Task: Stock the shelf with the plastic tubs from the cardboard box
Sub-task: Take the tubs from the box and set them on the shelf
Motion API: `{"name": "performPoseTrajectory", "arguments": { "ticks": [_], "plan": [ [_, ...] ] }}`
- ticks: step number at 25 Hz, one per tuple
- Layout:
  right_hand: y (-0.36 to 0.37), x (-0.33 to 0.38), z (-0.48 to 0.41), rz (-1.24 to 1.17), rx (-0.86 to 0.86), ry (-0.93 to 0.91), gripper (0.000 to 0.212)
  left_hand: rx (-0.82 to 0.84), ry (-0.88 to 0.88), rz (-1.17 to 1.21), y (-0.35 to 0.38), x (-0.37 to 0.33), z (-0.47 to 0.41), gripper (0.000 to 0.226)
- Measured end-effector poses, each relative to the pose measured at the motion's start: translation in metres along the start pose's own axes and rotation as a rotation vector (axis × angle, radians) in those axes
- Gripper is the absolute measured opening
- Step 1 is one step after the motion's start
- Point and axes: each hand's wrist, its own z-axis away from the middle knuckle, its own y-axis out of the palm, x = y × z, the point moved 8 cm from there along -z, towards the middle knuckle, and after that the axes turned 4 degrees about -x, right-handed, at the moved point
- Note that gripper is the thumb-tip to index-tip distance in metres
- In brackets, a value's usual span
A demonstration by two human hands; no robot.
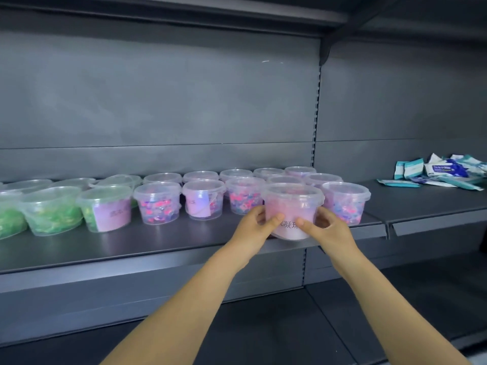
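Observation:
A clear plastic tub [291, 206] with a pink label and a lid is held between both hands just above the front of the grey shelf [131, 246]. My left hand [257, 227] grips its left side and my right hand [325, 227] grips its right side, thumbs on the label. Behind it stand rows of several tubs with pink and blue contents [203, 198]. Several tubs with green contents [52, 209] stand at the left. No cardboard box is in view.
Blue and white packets [445, 169] lie in a loose pile on the neighbouring shelf section [421, 204] at the right. A slotted upright [315, 114] divides the two sections. Another shelf hangs overhead, and a lower shelf [290, 325] lies below my arms.

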Motion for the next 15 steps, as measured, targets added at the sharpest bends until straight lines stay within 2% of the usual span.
{"name": "performPoseTrajectory", "arguments": {
  "ticks": [3, 7, 15],
  "plan": [
    [-0.013, -0.020, -0.027, 0.071, -0.054, 0.017, 0.029, 0.026, 0.034, -0.099, 0.015, 0.004, -0.029, 0.044],
    [-0.027, -0.046, -0.053, 0.211, -0.119, 0.046, 0.038, -0.037, 0.055, -0.393, 0.024, 0.012, -0.060, 0.042],
    [-0.034, -0.051, -0.070, 0.345, -0.173, 0.033, 0.058, -0.113, 0.056, -0.458, 0.030, 0.026, -0.081, 0.038]
  ]
}}
